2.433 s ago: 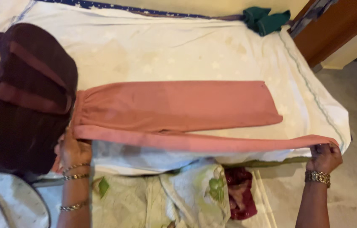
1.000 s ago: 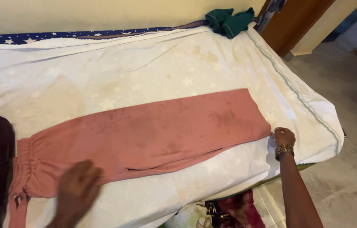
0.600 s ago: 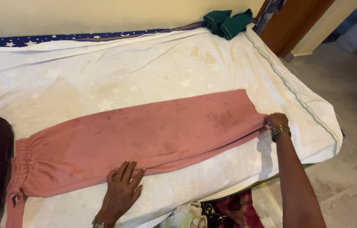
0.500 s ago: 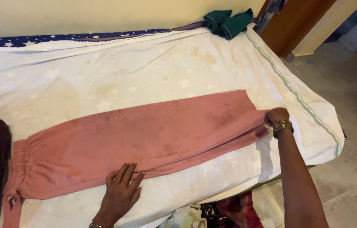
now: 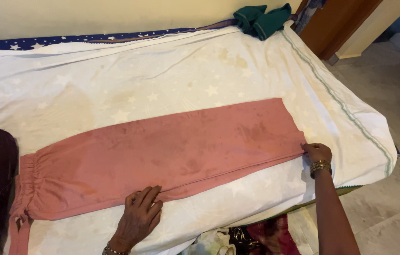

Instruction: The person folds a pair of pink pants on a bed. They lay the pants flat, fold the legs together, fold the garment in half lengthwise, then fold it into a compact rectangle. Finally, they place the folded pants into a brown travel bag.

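Head view: pink trousers lie flat under left hand; right hand grip pinches hem.

Matt pink cloth for the trousers, soft and faintly blotched, gathered at the elastic waist. Thin white cotton for the bedsheet, lightly creased, stained, printed with pale stars. Glossy gold-toned metal in the bangles. Dull green fabric in the bundle. Smooth polished stone on the floor.
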